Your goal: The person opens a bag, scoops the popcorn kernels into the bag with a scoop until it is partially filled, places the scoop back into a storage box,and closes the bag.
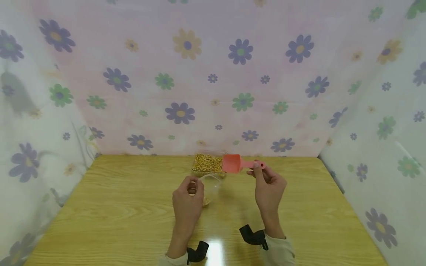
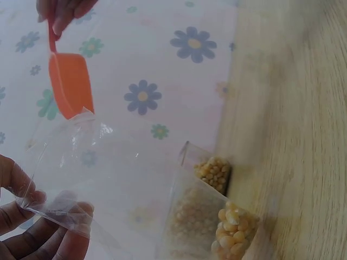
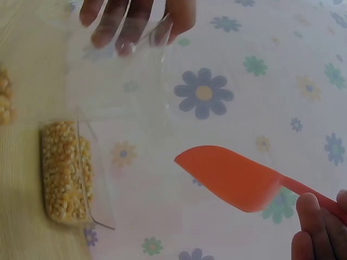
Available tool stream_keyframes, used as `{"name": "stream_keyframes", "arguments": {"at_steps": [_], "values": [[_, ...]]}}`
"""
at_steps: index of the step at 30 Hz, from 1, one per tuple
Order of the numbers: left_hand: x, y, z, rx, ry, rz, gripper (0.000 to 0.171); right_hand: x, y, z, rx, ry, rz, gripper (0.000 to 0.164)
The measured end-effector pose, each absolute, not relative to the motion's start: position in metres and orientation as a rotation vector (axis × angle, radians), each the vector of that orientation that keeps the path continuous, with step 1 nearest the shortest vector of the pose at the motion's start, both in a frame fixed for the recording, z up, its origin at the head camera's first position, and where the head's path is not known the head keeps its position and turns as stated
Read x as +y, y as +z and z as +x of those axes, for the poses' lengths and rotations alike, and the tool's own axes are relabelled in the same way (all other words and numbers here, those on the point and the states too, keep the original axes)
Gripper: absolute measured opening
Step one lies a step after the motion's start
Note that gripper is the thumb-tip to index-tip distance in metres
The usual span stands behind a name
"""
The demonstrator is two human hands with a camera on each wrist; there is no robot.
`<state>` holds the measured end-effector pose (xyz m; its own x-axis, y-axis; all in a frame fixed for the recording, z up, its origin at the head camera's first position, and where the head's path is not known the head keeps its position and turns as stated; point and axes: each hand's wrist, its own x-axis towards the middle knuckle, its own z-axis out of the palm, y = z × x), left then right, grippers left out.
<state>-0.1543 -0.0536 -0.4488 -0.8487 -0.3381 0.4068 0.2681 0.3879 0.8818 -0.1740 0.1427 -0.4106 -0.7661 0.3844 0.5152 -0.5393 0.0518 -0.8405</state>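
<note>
In the head view my left hand (image 1: 188, 197) pinches the top edge of a clear plastic bag (image 1: 215, 184), which hangs with its mouth spread. Yellow corn kernels (image 2: 236, 230) lie at the bottom of this bag. My right hand (image 1: 270, 186) grips a pinkish-orange scoop (image 1: 232, 163) by its handle, thumb on top. The scoop is held above and to the right of the bag, and no kernels show in it. Behind the bag stands a clear rectangular container (image 3: 89, 219) filled with corn kernels (image 1: 208, 162), partly overlapped by the scoop in the head view.
Everything is over a wood-grain table (image 1: 126, 207). A flower-patterned cloth (image 1: 213, 92) rises behind the table's far edge and continues along both sides. Black camera mounts (image 1: 254, 236) sit on both wrists, by the light sleeves (image 1: 279, 251).
</note>
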Motion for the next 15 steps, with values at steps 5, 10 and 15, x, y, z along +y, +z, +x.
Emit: {"name": "stream_keyframes", "arguments": {"at_steps": [5,10,15], "values": [[-0.055,-0.449,-0.153,-2.116,-1.497,0.067,0.012,0.14,-0.417,-0.192,-1.72,1.769,0.194,0.019],[-0.055,-0.449,-0.153,-2.109,-1.498,0.061,0.012,0.136,-0.426,-0.212,-1.769,1.758,0.212,0.017],[-0.056,-0.449,-0.152,-2.102,-1.482,0.07,0.012,0.133,-0.437,-0.229,-1.813,1.767,0.225,0.019]]}}
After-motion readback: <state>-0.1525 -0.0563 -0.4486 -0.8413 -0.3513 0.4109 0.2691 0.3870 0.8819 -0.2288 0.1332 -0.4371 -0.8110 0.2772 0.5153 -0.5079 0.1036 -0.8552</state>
